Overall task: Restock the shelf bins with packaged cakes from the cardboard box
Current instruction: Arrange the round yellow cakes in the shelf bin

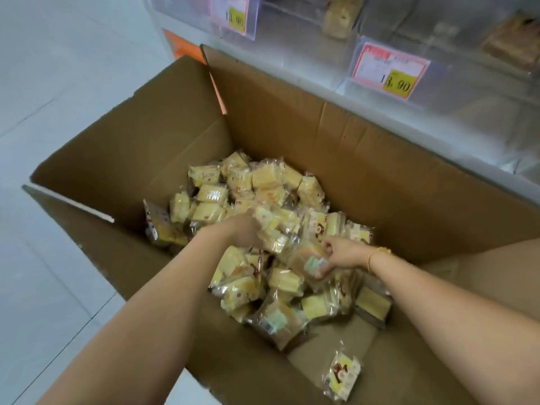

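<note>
Below, tiled floor (58,83), cardboard box (292,141) — shelf bins (467,112)

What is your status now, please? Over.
Left hand deep in the packaged cakes, grip hidden. Right hand pinches one packet. All inside the cardboard box; nothing blocks the shelf bins.

A red-and-yellow paper price label (391,71) is hanging. Up-left of it a second such label (230,13) is showing; farther left, an orange flat panel (182,46) and pale grey floor tiles (58,92) are lying.
</note>
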A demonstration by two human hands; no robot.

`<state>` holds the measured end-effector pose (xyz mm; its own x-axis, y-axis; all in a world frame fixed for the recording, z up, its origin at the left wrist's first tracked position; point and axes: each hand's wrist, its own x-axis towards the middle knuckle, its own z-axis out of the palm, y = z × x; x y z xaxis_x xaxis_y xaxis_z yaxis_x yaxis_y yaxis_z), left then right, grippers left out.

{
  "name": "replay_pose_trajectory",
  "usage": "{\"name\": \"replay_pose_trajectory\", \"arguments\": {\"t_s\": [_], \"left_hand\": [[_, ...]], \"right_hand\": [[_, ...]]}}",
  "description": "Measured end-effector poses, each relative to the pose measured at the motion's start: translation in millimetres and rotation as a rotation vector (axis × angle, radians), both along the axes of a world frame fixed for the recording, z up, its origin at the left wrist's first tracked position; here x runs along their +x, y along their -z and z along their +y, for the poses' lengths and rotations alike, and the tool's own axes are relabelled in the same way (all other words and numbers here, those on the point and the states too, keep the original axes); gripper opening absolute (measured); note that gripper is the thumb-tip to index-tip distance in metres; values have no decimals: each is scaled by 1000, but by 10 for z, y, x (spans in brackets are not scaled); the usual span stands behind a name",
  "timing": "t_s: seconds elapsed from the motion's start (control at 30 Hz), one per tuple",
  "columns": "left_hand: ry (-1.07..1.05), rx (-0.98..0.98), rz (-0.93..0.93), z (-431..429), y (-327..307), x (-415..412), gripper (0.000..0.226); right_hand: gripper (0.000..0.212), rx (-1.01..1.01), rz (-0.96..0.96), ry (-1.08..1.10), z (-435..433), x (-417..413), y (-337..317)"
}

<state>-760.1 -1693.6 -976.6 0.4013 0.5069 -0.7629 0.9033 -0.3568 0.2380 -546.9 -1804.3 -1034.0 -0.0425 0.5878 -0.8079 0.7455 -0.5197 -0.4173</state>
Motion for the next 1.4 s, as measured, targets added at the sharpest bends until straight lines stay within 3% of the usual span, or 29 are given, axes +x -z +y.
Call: {"name": "replay_pose_trajectory", "arguments": {"t_s": [0.1, 0.13, 0.2, 0.27, 0.33, 0.43, 0.5, 0.57, 0.63, 0.67, 0.73, 0.8, 0.87, 1.0, 1.07, 1.3, 1.4], "left_hand": [[-417, 128, -115, -11, -56, -28, 35], [-595, 67, -171, 0, -78, -51, 40], [-848, -349, -364, -10, -133, -89, 63], [-913, -747, -504, -63, -230, -99, 80], [-953, -936, -630, -104, -274, -83, 79], [-1023, -1007, -763, -110, -326, -75, 62], [-1054, -933, -834, -68, -343, -115, 56], [-1064, -764, -880, -5, -397, -176, 56], [-1067, -520, -866, 74, -491, -240, 52], [-1077, -407, -856, 126, -523, -281, 45], [-1082, -252, -835, 216, -563, -357, 41], [-964, -78, -738, 257, -553, -410, 39], [-764, 82, -572, 231, -530, -409, 35], [-494, 135, -334, 169, -508, -395, 31], [-415, 106, -235, 152, -509, -412, 36], [-328, 92, -105, 124, -483, -428, 44], [-322, 70, -91, 134, -472, -437, 39]], "right_hand": [[60, 137, -73, -33, 46, -11, -233], [54, 266, -84, 18, 52, -21, -342], [45, 617, -66, 155, -3, -110, -572], [41, 969, -124, 155, -58, -218, -744], [39, 1204, -220, 50, -80, -307, -828], [36, 1396, -199, -110, -58, -334, -865], [37, 1400, -174, -169, -19, -354, -870], [45, 1287, -114, 18, -4, -464, -836], [43, 1058, -27, 396, -1, -614, -712], [34, 865, -8, 525, -18, -683, -610], [17, 251, 45, 547, -122, -810, -367], [30, -352, 210, 551, -329, -969, -180], [55, -638, 357, 702, -516, -1102, 5], [88, -773, 378, 999, -706, -1210, 346], [92, -826, 404, 1038, -749, -1235, 412], [39, -730, 448, 1183, -759, -1316, 296], [43, -598, 454, 1136, -749, -1431, 246]]}}
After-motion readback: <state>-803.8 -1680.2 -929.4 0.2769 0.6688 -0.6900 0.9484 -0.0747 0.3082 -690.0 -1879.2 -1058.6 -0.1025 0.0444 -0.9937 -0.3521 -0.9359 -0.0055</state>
